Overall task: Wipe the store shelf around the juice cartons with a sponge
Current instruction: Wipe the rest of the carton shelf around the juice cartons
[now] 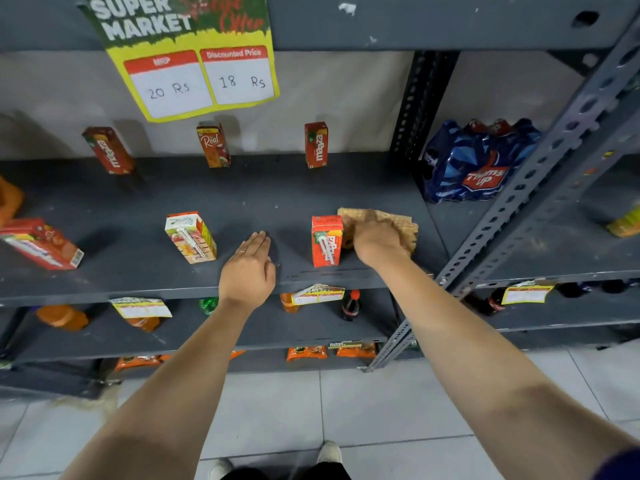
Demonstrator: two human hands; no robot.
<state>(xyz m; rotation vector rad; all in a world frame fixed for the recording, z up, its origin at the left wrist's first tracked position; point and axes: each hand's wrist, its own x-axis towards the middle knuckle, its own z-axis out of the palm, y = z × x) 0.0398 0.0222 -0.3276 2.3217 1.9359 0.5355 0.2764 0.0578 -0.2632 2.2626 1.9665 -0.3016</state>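
A person leans over a dark grey metal shelf (138,199) in a shop, both bare arms reaching up from the bottom of the frame. At far left a red carton (41,244) lies on its side. Three juice cartons stand well apart along the back of the shelf against a pale wall: a tilted Maaza carton (108,150) at upper left, a Real carton (213,145) near centre, and an upright Maaza carton (316,145) to its right. A yellow-and-green price sign (194,60) reading 20 Rs and 18 Rs hangs from the shelf above. Nearer the front edge stands a white and yellow carton (190,237). The left hand (248,268) rests flat and open on the shelf, a ring on one finger. Right of centre, an orange-red carton (326,241) stands just beside the right hand (375,242), which presses down on a tan sponge (398,223) lying on the shelf, fingers closed over it. Beyond a perforated upright (519,202), a blue Thums Up multipack (479,161) sits in the upper right. Lower shelves hold bottles and orange packets; the floor (363,403) is pale grey tile.
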